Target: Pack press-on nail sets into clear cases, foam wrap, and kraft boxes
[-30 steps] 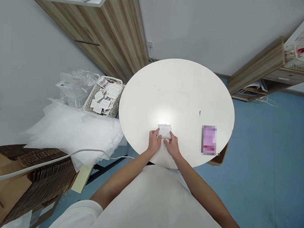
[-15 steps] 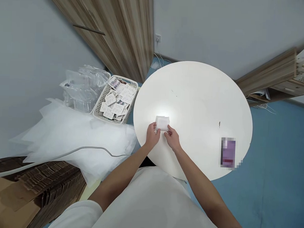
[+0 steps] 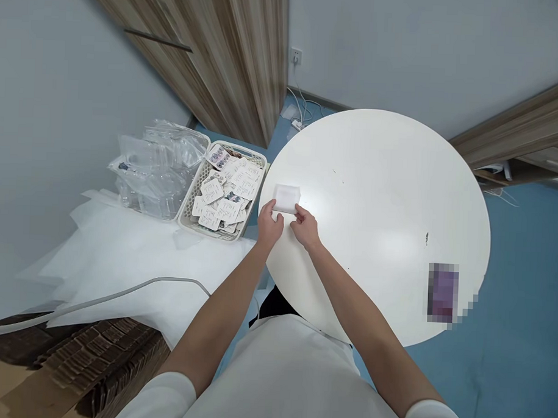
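Observation:
A small, flat white packet [image 3: 286, 198] is at the left part of the round white table, between the fingertips of both hands. My left hand [image 3: 270, 224] grips its near left corner, with the thumb a little below the near edge. At the near right corner my right hand [image 3: 306, 227] holds it with bent fingers. What the packet contains is hidden. I cannot tell whether it rests on the tabletop or is slightly raised.
The round table [image 3: 381, 176] carries a pixelated purple object [image 3: 443, 294] at right. To the left stand a basket of printed cards [image 3: 227, 198], a basket of clear plastic bags [image 3: 155, 168], a pile of white sheets [image 3: 135, 253] under a grey cable [image 3: 166, 279], and stacked cardboard [image 3: 95, 361].
Both hands and the white packet have moved away from my body and to the left over the table. My view has also shifted slightly.

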A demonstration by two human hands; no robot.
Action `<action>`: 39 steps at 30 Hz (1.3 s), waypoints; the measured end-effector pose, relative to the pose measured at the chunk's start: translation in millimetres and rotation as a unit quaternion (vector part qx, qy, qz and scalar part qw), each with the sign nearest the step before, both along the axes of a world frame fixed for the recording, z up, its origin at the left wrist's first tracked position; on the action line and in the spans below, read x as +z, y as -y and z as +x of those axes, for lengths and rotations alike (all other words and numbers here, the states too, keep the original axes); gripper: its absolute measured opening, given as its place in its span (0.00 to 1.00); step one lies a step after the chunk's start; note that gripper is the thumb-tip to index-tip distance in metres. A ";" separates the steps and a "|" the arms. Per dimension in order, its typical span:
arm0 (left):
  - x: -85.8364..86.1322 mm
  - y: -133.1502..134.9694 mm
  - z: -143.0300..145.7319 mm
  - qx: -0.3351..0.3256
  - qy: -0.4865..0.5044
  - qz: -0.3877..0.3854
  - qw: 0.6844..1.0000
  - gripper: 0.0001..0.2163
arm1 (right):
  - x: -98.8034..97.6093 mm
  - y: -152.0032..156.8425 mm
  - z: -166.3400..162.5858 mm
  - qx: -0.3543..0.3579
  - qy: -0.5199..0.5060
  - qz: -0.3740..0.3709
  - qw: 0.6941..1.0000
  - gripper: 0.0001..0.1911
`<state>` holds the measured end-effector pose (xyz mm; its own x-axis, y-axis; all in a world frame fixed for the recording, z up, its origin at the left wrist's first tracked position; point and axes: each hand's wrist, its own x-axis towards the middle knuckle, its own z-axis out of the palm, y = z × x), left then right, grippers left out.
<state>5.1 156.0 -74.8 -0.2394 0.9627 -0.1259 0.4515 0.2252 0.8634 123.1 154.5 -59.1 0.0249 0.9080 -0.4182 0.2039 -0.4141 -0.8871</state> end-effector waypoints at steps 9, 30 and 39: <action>-4.4 -8.2 -7.4 -0.005 0.023 0.010 1.000 0.21 | -1.2 -6.9 -3.6 0.003 0.002 0.003 1.000 0.32; 19.4 54.1 8.6 0.066 0.041 0.054 0.996 0.23 | 22.1 50.4 39.6 -0.014 -0.016 0.005 1.000 0.29; 55.2 140.3 25.8 0.091 0.012 0.048 0.995 0.20 | 49.0 102.8 79.1 0.029 -0.071 0.022 0.997 0.17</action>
